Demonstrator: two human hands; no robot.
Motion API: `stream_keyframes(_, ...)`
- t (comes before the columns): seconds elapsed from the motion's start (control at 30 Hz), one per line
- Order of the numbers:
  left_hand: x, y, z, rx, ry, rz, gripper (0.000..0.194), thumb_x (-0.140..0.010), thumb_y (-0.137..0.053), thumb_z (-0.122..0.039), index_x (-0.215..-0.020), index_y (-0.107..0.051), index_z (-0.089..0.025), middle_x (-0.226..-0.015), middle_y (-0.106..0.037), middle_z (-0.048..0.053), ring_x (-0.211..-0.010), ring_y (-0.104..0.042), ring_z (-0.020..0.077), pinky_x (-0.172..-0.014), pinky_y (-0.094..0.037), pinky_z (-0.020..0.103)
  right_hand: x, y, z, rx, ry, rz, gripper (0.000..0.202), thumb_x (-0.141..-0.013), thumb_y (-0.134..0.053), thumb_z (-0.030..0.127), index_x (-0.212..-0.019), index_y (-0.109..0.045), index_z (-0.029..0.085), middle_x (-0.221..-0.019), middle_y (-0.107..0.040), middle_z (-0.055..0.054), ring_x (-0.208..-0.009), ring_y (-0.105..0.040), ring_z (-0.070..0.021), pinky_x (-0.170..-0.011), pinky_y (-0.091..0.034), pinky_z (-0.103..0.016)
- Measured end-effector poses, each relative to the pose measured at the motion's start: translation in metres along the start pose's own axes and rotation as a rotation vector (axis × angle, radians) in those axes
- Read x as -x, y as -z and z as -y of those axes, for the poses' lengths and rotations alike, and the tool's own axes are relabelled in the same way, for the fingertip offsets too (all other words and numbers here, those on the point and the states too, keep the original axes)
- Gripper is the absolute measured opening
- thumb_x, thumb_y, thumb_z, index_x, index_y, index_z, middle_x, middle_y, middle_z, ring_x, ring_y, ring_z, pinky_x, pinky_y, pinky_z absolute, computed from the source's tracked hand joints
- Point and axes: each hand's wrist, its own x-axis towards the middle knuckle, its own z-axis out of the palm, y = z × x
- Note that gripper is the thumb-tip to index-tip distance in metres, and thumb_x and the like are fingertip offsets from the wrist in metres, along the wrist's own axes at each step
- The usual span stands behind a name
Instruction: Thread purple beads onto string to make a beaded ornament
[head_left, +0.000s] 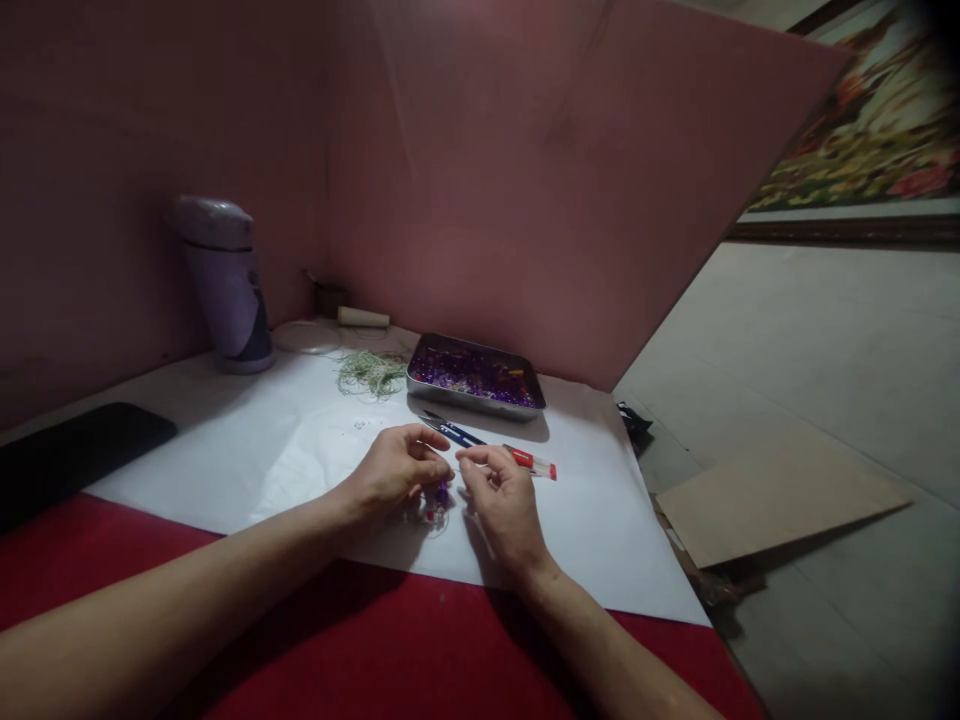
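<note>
My left hand point(397, 468) pinches a small piece of purple beadwork point(441, 492) between thumb and fingers, just above the white sheet point(300, 450). Red and clear beads with loops of thread hang under it. Close on its right, my right hand point(506, 505) has thumb and forefinger pressed together. A thin pale line shows between the two hands, too fine to tell as needle or thread. Beyond the fingers lie blue-handled thread snips point(455, 431) and a red and clear packet point(532, 461). Behind these stands a metal tray point(480, 402) of purple beads.
Tangled pale green thread point(371, 373) lies left of the tray, with a cream cylinder point(364, 318) behind it. A lilac flask point(229, 290) stands at the back left. A black phone-like slab point(82, 455) rests at the left. Pink panels point(487, 180) rise behind.
</note>
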Motion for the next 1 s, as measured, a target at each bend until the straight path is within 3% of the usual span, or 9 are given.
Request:
stream_keyframes(0.2, 0.0002, 0.0002, 0.0006, -0.024, -0.029, 0.071, 0.039, -0.058, -0.073, -0.022, -0.09, -0.051, -0.013, -0.056, -0.06, -0.003, -0.043, -0.051, 0.0091, -0.044, -0.034, 0.021, 0.0004, 0.001, 0.0064, 0.037, 0.086, 0.041, 0.012, -0.077, -0.054, 0.019, -0.068, -0.062, 0.018, -0.079, -0.059, -0.003, -0.074, -0.055, -0.0154, -0.064, -0.046, -0.025)
stream_keyframes(0.47, -0.0018, 0.0013, 0.0039, -0.088, -0.063, 0.058, 0.04, -0.06, -0.071, -0.024, -0.093, -0.051, -0.013, -0.056, -0.06, -0.003, -0.043, -0.05, 0.0092, -0.045, -0.034, 0.021, 0.0009, 0.0013, 0.0054, 0.069, 0.125, 0.077, 0.015, -0.08, -0.05, 0.017, -0.066, -0.055, 0.018, -0.086, -0.056, -0.005, -0.079, -0.055, -0.0163, -0.057, -0.045, -0.023)
stream_keyframes(0.73, -0.0016, 0.001, 0.0051, -0.073, -0.07, 0.052, 0.041, -0.06, -0.071, -0.024, -0.094, -0.05, -0.013, -0.057, -0.061, -0.002, -0.045, -0.054, 0.0115, -0.045, -0.036, 0.022, 0.0016, 0.0029, 0.0041, 0.111, 0.142, 0.039, 0.011, -0.079, -0.054, 0.019, -0.071, -0.062, 0.018, -0.097, -0.059, -0.007, -0.098, -0.054, -0.0203, -0.073, -0.048, -0.029)
stream_keyframes(1.0, -0.0027, 0.0018, 0.005, -0.098, -0.093, 0.036, 0.04, -0.061, -0.07, -0.023, -0.094, -0.051, -0.012, -0.056, -0.06, -0.003, -0.045, -0.053, 0.0103, -0.046, -0.038, 0.022, 0.0007, 0.0026, 0.0069, 0.118, 0.158, 0.1, 0.012, -0.08, -0.051, 0.019, -0.069, -0.058, 0.019, -0.097, -0.057, -0.008, -0.097, -0.054, -0.0208, -0.077, -0.047, -0.032)
